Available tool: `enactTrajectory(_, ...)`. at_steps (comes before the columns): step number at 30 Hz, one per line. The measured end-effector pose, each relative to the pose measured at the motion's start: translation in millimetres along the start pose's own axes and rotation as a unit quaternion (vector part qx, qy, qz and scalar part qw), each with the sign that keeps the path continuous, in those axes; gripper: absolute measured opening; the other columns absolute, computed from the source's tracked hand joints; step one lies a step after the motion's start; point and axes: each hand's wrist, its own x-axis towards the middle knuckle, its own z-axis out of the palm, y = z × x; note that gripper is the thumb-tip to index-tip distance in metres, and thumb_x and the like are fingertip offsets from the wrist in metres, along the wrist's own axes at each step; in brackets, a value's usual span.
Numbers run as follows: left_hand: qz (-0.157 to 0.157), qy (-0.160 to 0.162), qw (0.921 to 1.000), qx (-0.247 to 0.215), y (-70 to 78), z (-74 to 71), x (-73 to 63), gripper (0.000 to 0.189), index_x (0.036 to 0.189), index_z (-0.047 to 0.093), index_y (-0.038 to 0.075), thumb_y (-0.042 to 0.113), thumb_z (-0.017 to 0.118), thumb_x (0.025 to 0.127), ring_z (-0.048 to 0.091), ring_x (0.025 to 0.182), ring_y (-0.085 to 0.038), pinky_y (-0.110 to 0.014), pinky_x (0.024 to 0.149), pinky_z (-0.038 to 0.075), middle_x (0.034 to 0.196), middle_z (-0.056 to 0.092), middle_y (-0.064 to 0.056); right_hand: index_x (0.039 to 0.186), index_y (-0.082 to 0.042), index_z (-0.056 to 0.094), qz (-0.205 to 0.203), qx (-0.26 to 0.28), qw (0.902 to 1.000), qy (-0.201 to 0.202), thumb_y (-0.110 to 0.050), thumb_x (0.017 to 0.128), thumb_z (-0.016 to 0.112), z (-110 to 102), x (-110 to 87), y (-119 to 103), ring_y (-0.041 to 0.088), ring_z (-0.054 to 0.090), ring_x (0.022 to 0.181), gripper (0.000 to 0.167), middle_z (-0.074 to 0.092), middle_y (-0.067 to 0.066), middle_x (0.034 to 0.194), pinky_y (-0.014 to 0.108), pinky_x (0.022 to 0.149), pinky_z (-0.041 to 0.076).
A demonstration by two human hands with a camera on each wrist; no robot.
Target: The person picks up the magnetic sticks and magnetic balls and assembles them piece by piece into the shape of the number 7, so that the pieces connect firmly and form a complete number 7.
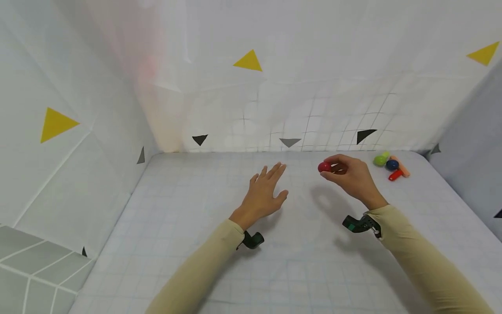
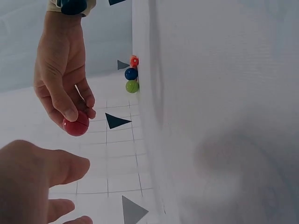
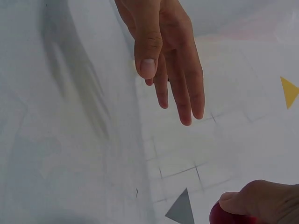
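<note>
Head view: left of the blue ball (image 1: 392,165), we pinch the red ball (image 1: 323,167) in our right hand (image 1: 350,178), our left hand (image 1: 259,193) spread farther left, seemingly a holding step whose next move needs steadiness.

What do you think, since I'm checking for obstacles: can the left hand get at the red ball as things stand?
Probably yes: the left hand holds nothing, and no object shows between it and the red ball. The right hand pinches the ball, though, and may need to let go.
</note>
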Motion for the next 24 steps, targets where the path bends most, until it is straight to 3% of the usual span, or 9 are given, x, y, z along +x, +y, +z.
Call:
enactTrajectory(5, -0.004, 0.008, 1.0000, 0.001, -10.8, -5.3, -8.7, 0.071, 0.167, 0.026, 0.021, 0.033, 0.058, 0.105, 0.019, 0.154, -0.039, -0.059, 0.121, 0.015, 0.170, 0.024, -0.001, 0.126, -0.004, 0.069, -0.013, 0.013, 0.9998, -0.012, -0.023, 0.094, 0.081, 13, 2.8, -5, 0.031, 0.071, 0.097, 0.039, 0.072, 0.015, 0.112, 0.033, 0.080, 0.058)
enactTrajectory(10, -0.019, 0.010, 0.9998, 0.003, -22.0, -10.3, -19.4, 0.071, 0.166, 0.027, 0.020, 0.032, 0.059, 0.104, 0.019, 0.154, -0.039, -0.058, 0.121, 0.015, 0.170, 0.025, -0.001, 0.123, -0.005, 0.071, -0.032, 0.036, 0.9988, -0.010, -0.019, 0.093, 0.083, 27, 4.0, -10, 0.030, 0.072, 0.094, 0.036, 0.073, 0.015, 0.111, 0.032, 0.079, 0.059)
enactTrajectory(17, -0.028, 0.016, 0.9995, -0.007, -31.6, -13.0, -28.2, 0.070, 0.166, 0.028, 0.019, 0.033, 0.058, 0.104, 0.018, 0.154, -0.040, -0.060, 0.121, 0.015, 0.170, 0.025, -0.001, 0.123, -0.003, 0.072, -0.048, 0.051, 0.9974, -0.018, -0.013, 0.092, 0.082, 46, 7.0, -21, 0.030, 0.072, 0.093, 0.034, 0.073, 0.016, 0.111, 0.046, 0.081, 0.061)
enactTrajectory(24, -0.054, 0.037, 0.9972, -0.036, -40.8, -12.5, -34.3, 0.072, 0.166, 0.029, 0.018, 0.032, 0.061, 0.103, 0.019, 0.154, -0.042, -0.059, 0.121, 0.015, 0.169, 0.029, -0.004, 0.124, -0.003, 0.072, -0.054, 0.072, 0.9955, -0.031, -0.011, 0.091, 0.082, 64, 8.7, -32, 0.028, 0.071, 0.096, 0.035, 0.072, 0.015, 0.114, 0.045, 0.082, 0.061)
